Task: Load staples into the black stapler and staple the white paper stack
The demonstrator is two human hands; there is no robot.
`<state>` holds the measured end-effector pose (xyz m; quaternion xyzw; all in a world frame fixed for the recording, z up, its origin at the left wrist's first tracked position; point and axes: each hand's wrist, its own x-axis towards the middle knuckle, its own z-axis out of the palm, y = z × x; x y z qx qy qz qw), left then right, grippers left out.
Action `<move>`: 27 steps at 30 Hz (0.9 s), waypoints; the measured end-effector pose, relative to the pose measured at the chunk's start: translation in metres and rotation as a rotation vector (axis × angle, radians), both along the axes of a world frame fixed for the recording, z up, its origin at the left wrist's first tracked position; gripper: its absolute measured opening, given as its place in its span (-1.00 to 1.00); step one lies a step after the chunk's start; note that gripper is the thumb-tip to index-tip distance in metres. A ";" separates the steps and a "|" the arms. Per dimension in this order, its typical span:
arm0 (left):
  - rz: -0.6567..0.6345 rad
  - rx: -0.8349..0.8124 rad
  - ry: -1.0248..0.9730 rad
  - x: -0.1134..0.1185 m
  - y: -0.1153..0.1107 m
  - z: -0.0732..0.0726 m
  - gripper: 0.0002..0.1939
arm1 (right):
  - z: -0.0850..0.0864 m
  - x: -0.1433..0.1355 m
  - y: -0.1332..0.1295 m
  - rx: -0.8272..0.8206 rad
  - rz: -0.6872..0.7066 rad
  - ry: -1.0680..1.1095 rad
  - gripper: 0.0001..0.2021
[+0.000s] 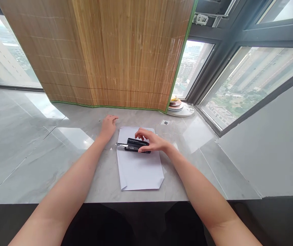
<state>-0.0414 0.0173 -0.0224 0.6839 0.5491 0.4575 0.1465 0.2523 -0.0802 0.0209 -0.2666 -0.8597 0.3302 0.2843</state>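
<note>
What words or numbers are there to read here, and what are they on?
None is clear enough to read.
Stapler: pale marks on its black top, too small to read.
Paper: a greyish patch at its far right corner, maybe print, too blurred to read.

The one camera looks from the wearer's head, facing forward and tilted down across the grey surface [41, 153]. Nearest it are the left forearm [72, 177], at about eight o'clock, and right forearm [194, 177], about four. The paper [140, 171] lies below centre towards six; the bamboo blind [115, 54] hangs beyond, at twelve.
</note>
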 end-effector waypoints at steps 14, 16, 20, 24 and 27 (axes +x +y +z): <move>-0.543 -0.140 -0.754 0.035 -0.021 0.021 -0.56 | -0.025 0.001 0.014 0.236 -0.425 0.010 -0.63; -0.571 -0.112 -0.706 0.037 -0.024 0.022 -0.58 | -0.029 0.004 0.017 0.245 -0.448 -0.022 -0.63; -0.559 -0.063 -0.591 0.037 -0.028 0.025 -0.57 | -0.032 0.005 0.021 0.232 -0.456 -0.053 -0.64; -0.559 -0.081 -0.521 0.035 -0.031 0.026 -0.55 | -0.035 0.004 0.023 0.217 -0.455 -0.020 -0.64; -0.567 -0.090 -0.515 0.034 -0.028 0.023 -0.57 | -0.036 0.004 0.025 0.210 -0.451 0.001 -0.64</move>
